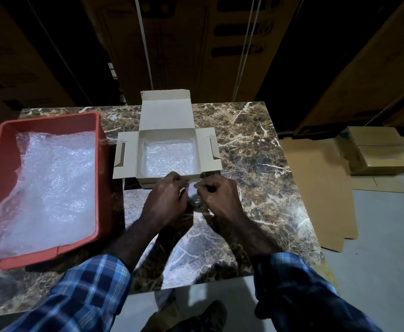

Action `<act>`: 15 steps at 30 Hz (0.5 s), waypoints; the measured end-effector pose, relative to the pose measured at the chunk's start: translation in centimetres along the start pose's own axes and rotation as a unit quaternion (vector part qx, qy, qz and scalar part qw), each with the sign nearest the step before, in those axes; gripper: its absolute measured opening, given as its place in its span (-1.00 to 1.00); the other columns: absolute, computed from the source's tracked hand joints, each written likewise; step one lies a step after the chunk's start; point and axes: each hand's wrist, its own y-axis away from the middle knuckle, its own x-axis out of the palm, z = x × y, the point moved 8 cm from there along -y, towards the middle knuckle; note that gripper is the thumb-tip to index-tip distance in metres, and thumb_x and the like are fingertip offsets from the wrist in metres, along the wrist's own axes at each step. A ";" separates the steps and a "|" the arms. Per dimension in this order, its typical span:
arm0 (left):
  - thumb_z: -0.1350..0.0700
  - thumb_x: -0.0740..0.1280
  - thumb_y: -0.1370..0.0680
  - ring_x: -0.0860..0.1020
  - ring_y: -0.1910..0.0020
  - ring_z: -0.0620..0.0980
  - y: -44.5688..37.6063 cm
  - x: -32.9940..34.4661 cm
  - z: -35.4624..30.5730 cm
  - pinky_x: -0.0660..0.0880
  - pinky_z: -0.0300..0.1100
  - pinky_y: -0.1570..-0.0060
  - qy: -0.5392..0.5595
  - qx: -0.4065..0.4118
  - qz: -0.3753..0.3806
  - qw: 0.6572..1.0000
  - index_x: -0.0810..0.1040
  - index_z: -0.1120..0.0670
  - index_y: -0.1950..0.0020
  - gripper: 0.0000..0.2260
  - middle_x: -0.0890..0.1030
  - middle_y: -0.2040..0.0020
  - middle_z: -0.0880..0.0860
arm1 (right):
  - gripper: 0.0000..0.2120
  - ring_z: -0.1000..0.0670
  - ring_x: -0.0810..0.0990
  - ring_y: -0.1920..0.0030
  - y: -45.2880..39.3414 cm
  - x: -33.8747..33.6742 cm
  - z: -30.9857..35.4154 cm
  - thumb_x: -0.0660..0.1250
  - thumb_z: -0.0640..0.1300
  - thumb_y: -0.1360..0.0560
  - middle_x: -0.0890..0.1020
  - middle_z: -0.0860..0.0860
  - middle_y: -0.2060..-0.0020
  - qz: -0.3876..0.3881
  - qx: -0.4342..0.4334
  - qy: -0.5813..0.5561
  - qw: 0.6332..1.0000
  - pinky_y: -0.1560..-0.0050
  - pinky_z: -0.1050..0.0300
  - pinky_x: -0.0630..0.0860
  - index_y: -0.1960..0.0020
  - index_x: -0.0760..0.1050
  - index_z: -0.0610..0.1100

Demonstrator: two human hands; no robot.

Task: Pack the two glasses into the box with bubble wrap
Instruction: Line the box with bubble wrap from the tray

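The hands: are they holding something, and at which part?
Both hands, left and right, hold a glass between them, fingers curled at its sides near the box. The exact grip is hidden.

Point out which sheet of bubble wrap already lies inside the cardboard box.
It is the small flat bubble wrap sheet lining the floor of the open cardboard box at table centre. The larger, crumpled bubble wrap pile sits in the red tray to the left.

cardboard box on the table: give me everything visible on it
The cardboard box is small, pale grey-brown, and sits open near the table's far edge. Its lid stands up at the back, and both side flaps are spread flat. A sheet of bubble wrap lines the bottom. No glass is inside. The left hand overlaps its near wall; contact unclear.
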 end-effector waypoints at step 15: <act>0.17 0.44 -0.47 0.60 0.12 0.09 -1.3 1.1 0.2 0.46 -0.14 0.10 -0.034 0.002 0.087 0.996 0.69 0.16 0.05 -0.90 0.65 0.10 0.13 | -0.77 -0.07 0.55 -0.01 -0.9 2.3 0.0 0.36 -0.42 -0.40 0.64 -0.11 0.06 0.068 -0.142 0.170 0.973 -0.02 0.26 0.40 -0.02 0.64 -0.24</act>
